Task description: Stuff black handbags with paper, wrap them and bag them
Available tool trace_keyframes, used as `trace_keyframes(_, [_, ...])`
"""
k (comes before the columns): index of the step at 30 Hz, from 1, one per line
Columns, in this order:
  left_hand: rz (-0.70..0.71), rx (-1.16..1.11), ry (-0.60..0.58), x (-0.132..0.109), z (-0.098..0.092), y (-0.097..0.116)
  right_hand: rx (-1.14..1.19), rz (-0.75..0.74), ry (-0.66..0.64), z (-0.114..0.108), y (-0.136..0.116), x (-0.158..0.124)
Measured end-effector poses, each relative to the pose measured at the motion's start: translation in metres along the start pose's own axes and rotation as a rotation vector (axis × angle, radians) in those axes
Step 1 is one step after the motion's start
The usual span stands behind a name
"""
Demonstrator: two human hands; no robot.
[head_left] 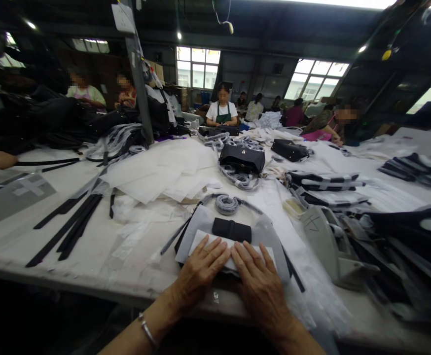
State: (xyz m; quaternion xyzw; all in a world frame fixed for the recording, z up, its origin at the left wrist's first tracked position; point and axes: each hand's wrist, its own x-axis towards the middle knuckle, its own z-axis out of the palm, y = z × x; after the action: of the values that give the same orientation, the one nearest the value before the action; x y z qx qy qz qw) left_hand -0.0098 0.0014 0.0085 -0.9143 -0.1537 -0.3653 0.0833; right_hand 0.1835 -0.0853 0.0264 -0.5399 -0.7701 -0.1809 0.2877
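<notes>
Left hand (200,268) and right hand (258,281) press flat, fingers spread, on the white wrapping sheet (215,241) at the counter's (100,246) near edge, smoothing it; folding it calls for pinching an edge.

A white folded sheet (215,246) lies flat at the table's near edge, overlapping a small black pouch (232,230).

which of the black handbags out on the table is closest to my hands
The black handbag straight ahead beyond the white sheets, sitting on a coiled strap. The other handbag lies farther back and to its right. Your left hand and right hand press flat on white paper.
</notes>
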Motion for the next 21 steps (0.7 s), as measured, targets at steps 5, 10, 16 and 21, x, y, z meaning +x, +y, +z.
trace_keyframes(5, [-0.037, -0.080, 0.069, 0.006, -0.003, 0.003, 0.037, -0.040, -0.105, -0.001, 0.007, -0.004])
trace_keyframes(10, [-0.047, -0.129, 0.084, 0.011, -0.009, 0.005, 0.016, -0.051, -0.162, -0.002, 0.009, -0.007])
trace_keyframes(16, [-0.050, -0.102, -0.320, 0.016, -0.030, 0.012, 0.019, -0.092, -0.277, -0.007, 0.021, -0.002])
trace_keyframes(21, [0.014, 0.133, -0.417, 0.015, -0.027, 0.024, -0.078, -0.149, -0.344, -0.009, 0.024, -0.002])
